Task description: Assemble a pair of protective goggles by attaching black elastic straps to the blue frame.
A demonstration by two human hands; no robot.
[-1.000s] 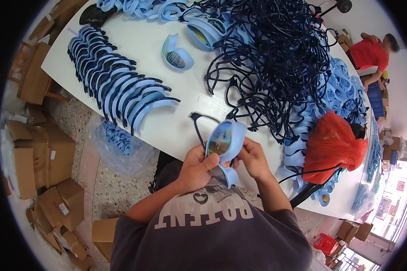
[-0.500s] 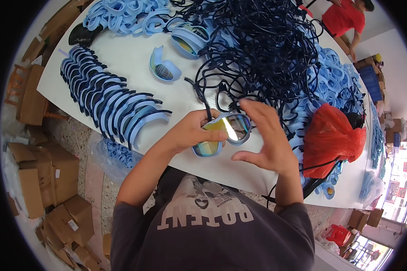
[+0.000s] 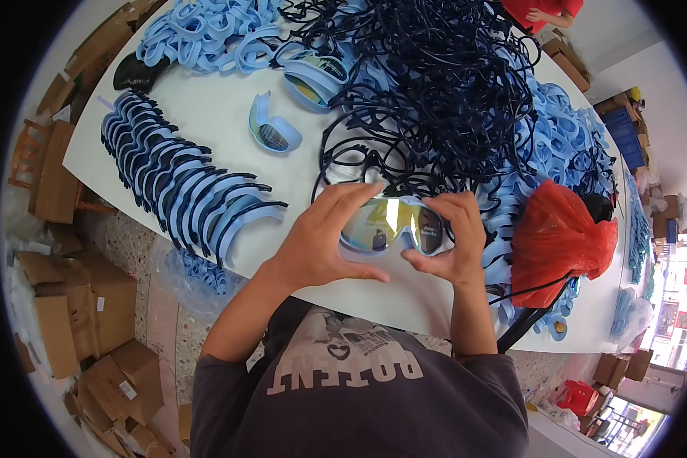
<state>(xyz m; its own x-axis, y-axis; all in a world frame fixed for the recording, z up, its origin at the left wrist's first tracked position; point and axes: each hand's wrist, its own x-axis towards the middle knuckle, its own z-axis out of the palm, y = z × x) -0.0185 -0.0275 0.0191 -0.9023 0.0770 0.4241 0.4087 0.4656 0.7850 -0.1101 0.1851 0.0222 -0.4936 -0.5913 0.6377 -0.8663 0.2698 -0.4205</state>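
Head view: blue-rimmed goggles [image 3: 389, 226] sit just off centre toward three o'clock, left hand [image 3: 313, 240] arched wide at their nine o'clock end, thumb apart, contact uncertain, right hand [image 3: 461, 243] half-curled around and holding the other, ideally touching rim, not mirrored lens [image 3: 429, 231].

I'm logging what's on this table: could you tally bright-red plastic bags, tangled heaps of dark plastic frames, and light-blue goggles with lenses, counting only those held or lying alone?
Bright-red plastic bag: 1
Tangled heap of dark plastic frames: 1
Light-blue goggles with lenses: 2 (held pair, lone pair)
Total: 4
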